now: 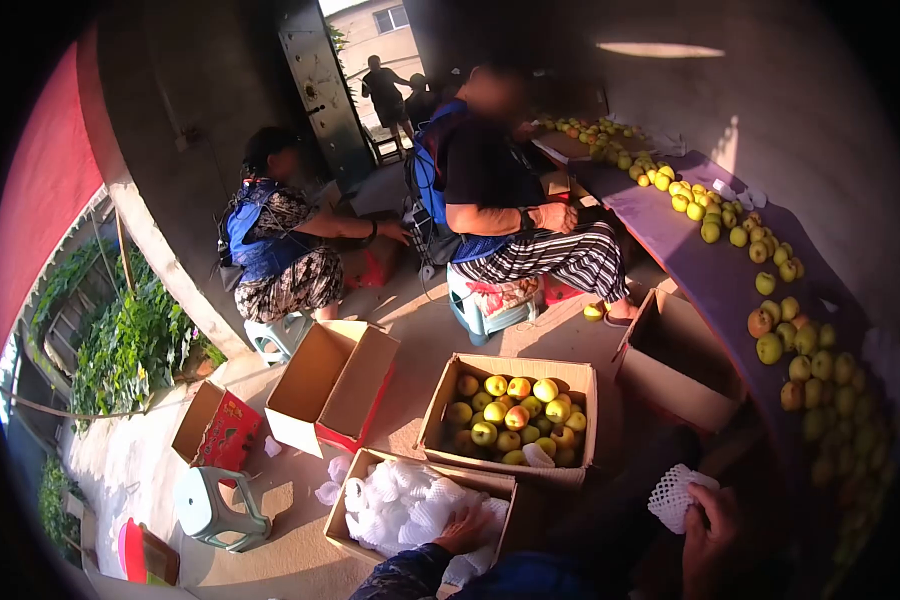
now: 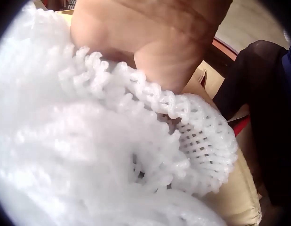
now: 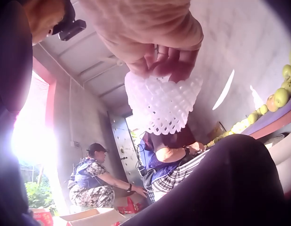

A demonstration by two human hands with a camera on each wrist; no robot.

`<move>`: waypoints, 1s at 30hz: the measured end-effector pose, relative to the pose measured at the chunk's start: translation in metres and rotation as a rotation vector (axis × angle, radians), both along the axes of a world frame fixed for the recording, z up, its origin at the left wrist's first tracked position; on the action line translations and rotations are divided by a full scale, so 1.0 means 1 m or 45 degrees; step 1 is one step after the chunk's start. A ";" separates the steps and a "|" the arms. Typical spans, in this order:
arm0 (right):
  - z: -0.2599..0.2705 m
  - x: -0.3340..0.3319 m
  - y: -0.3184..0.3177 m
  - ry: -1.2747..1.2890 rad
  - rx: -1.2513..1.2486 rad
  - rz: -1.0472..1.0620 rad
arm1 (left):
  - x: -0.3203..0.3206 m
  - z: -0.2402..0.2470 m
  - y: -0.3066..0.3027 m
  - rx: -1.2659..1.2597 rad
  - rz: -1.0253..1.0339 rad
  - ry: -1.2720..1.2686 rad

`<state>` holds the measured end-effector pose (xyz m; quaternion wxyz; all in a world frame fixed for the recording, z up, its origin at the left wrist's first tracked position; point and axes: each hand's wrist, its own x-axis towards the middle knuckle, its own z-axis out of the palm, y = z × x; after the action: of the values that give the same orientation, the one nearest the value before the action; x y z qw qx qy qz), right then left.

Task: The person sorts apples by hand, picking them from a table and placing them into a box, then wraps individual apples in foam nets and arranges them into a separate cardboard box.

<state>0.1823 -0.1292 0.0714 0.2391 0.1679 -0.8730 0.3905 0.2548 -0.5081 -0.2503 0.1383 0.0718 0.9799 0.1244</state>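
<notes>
My right hand holds a white foam fruit net up on the right side of the head view. In the right wrist view its fingers are at the top edge of this net, which hangs below them. My left hand is on a heap of white foam nets in a cardboard box. Close up in the left wrist view, the left hand reaches in among the nets and its fingertips are hidden behind them; I cannot tell whether they grip one.
An open carton of apples stands just beyond the box of nets. Apples line a purple-covered table on the right. Empty cartons, a stool and two seated people are farther off.
</notes>
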 end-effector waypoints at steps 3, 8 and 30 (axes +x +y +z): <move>-0.023 0.000 0.006 -0.067 -0.110 -0.054 | -0.003 -0.015 -0.006 0.083 -0.029 0.033; -0.012 0.004 0.001 -0.172 -0.178 -0.081 | -0.016 0.004 -0.001 0.098 -0.012 0.000; -0.010 0.015 -0.007 -0.346 -0.458 -0.240 | 0.050 0.027 -0.021 -0.092 0.696 -0.205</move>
<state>0.1977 -0.1365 0.0609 0.1808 -0.0137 -0.8254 0.5347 0.3044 -0.5287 -0.2229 0.1794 -0.2101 0.9526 0.1272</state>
